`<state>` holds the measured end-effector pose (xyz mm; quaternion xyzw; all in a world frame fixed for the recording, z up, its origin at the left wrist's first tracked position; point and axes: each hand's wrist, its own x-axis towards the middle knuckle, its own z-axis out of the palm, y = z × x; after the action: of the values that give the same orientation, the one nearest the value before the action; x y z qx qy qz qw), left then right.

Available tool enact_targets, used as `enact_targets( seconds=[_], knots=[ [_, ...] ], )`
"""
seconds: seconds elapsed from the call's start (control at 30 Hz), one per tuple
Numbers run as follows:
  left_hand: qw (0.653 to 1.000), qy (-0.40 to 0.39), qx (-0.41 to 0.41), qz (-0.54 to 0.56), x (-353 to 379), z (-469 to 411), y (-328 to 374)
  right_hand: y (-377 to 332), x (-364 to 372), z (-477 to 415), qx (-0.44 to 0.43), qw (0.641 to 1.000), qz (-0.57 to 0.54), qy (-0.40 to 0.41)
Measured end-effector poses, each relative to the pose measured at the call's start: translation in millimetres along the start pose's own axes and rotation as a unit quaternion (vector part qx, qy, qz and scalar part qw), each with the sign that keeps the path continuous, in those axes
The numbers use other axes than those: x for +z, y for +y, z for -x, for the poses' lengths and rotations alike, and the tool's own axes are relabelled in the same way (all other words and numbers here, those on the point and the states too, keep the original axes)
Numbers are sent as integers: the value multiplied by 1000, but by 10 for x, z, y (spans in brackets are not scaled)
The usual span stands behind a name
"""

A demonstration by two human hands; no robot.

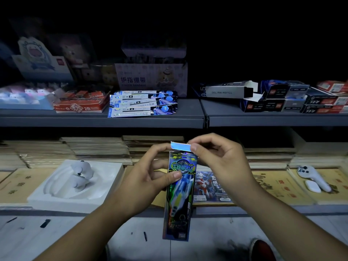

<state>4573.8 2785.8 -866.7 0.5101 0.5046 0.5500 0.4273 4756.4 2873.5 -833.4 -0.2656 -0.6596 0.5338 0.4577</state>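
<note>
A long, narrow, shiny pen box [179, 200] with blue and green print hangs upright in front of me, its top flap raised. My left hand [148, 178] grips the box's upper half, thumb across the printed front and fingers behind. My right hand [218, 159] pinches the silvery top flap between thumb and forefinger. The lower end of the box points down toward the floor.
A grey shelf [101, 119] holds similar flat pen packs [143, 103], a 2B lead box [81, 104], a finger bandage box and gel ink refill boxes [228, 92]. Below lie stacked notebooks, a white moulded tray [62, 193], a white handheld controller [312, 178] and a printed card pack [209, 183].
</note>
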Motion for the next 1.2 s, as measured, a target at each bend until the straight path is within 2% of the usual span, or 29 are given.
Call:
enact_targets(
  seconds=[0.3,0.6,0.83,1.0,1.1,1.2],
  knots=[
    [1000,-3,12,-22,27,38,62,43,-35,-37,17,999,34,-3],
    [1000,-3,8,-2,28,30,35,38,-69,-47,38,997,46,-57],
    [1000,9,12,-7,9,33,34,116,-39,-51,-7,992,107,-68],
    [999,22,35,-32,9,17,60,87,-10,-32,58,994,10,-88],
    [999,34,1,-29,-7,1,32,62,-16,-66,52,998,8,-30],
    [992,65,-67,-82,-69,-5,-16,50,-132,-158,66,991,-58,98]
  ],
)
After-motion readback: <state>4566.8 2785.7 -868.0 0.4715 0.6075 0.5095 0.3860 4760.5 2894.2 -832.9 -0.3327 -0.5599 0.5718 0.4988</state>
